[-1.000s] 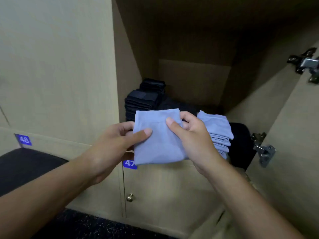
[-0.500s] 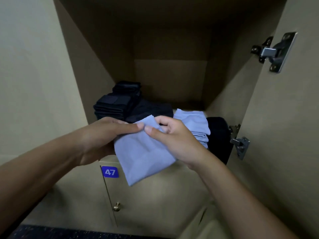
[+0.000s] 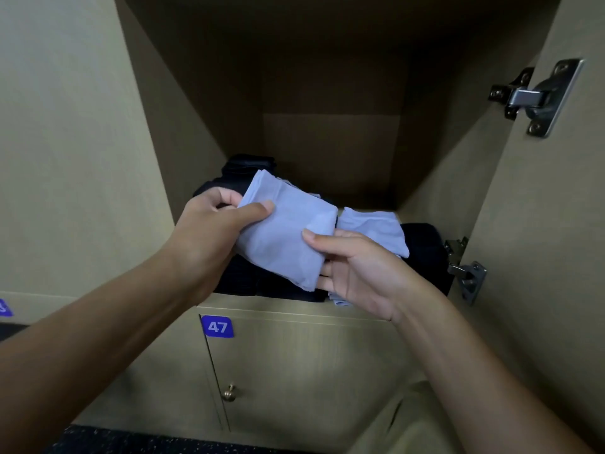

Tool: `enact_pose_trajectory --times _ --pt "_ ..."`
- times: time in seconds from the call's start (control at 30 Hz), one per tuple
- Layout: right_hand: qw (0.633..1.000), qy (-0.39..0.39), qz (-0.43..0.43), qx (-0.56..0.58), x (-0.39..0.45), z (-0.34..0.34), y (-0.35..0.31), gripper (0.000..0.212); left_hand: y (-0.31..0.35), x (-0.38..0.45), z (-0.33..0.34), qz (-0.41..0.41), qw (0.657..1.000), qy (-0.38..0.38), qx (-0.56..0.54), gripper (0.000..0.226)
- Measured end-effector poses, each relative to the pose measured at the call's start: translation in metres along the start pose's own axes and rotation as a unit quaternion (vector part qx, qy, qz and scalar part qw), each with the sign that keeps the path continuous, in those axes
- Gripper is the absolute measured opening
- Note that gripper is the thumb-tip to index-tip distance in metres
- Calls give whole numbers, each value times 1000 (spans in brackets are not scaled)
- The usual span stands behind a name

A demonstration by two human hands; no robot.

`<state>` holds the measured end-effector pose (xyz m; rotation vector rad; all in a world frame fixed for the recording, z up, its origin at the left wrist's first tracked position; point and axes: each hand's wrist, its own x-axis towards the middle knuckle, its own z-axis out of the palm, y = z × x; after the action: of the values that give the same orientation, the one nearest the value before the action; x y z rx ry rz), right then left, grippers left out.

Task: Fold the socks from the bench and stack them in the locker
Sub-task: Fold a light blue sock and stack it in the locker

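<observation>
Both hands pinch a folded blue sock (image 3: 288, 237) mid-frame: left hand (image 3: 212, 234) its left edge, right hand (image 3: 357, 270) its lower right.

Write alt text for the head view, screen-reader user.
Two bare hands hold a folded light-blue sock at the mouth of an open locker: the left hand pinches its left edge, the right hand supports its lower right corner. Behind it lie a light-blue stack and dark folded socks.
</observation>
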<state>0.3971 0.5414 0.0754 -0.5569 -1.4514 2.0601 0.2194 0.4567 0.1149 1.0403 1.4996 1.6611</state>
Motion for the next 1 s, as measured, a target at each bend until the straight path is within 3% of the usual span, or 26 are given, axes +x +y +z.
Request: enact_pose_trajectory --times 0.1,0.2,0.3,0.4,0.47,0.6,0.73,0.9,1.0 --pt "997 45 -42 -47 3 -4 3 30 6 4 2 18 1000 11 4 33" --pt "986 83 -84 -122 3 -7 3 26 18 11 2 -5 999 -40 -7 41" --pt "979 92 -96 -156 2 -14 0 23 33 22 2 -13 989 -106 106 36" --pt "981 119 -109 -111 3 -22 -2 27 37 31 10 -6 976 -117 183 33" --pt "977 168 -128 -28 4 -26 -5 33 36 36 18 11 983 -98 154 25" --pt "939 241 -222 108 2 -30 -11 40 26 45 44 35 994 -68 75 30" --pt "917 271 -287 52 -2 -29 -15 34 13 44 76 34 997 -62 41 10" --pt "899 330 -287 -3 -4 -39 -18 23 -3 42 98 47 996 -66 46 17" --pt "881 390 -267 22 -3 -49 -17 26 -11 47 99 56 992 -56 102 13"
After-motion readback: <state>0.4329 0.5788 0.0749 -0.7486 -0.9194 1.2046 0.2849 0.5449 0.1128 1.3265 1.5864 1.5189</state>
